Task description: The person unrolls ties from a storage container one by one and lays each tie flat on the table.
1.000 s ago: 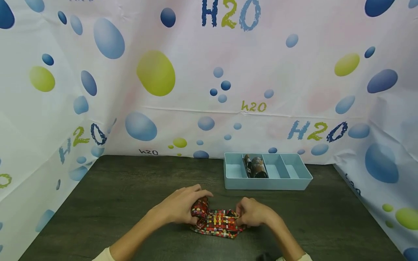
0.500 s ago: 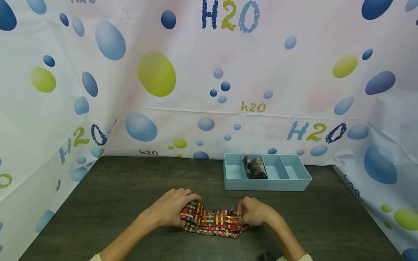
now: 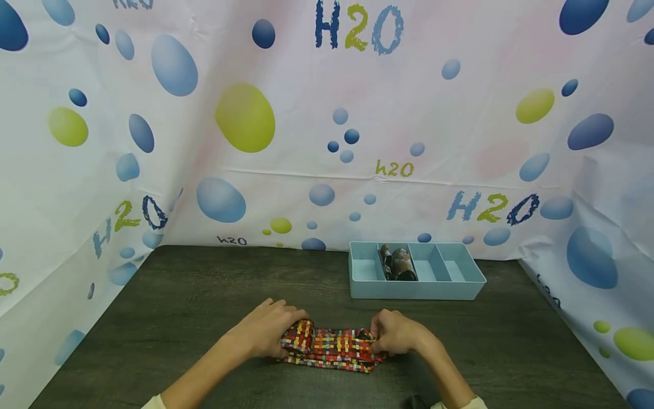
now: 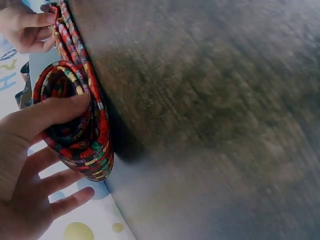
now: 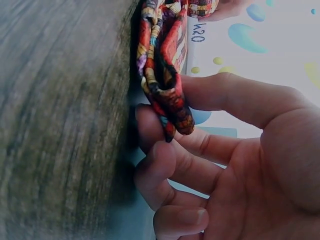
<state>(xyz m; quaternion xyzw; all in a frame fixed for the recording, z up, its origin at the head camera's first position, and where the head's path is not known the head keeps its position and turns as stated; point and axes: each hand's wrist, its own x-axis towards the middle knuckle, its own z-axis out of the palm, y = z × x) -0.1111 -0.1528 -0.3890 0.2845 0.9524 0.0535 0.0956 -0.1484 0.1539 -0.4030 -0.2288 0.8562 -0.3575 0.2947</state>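
A necktie (image 3: 337, 342) in a red, yellow and black checked pattern lies in flat layers on the dark table, its left end coiled into a roll (image 3: 298, 336). My left hand (image 3: 265, 329) holds this roll; in the left wrist view the thumb (image 4: 65, 110) lies across the coil's open end, with fingers behind it. At the right end of the flat layers, my right hand (image 3: 395, 332) pinches the fabric. The right wrist view shows the folded edge (image 5: 172, 95) between thumb and fingertips, close over the table, the other fingers curled below.
Behind the hands stands a light blue divided tray (image 3: 409, 289). One of its compartments holds dark rolled items (image 3: 403, 264). A small black object (image 3: 415, 402) sits at the front edge, near the right sleeve. A patterned white sheet (image 3: 306, 142) rises behind the table.
My left hand and the roll have shifted left and slightly down, and more of the flat necktie shows between the hands. My right hand keeps its place at the right end.
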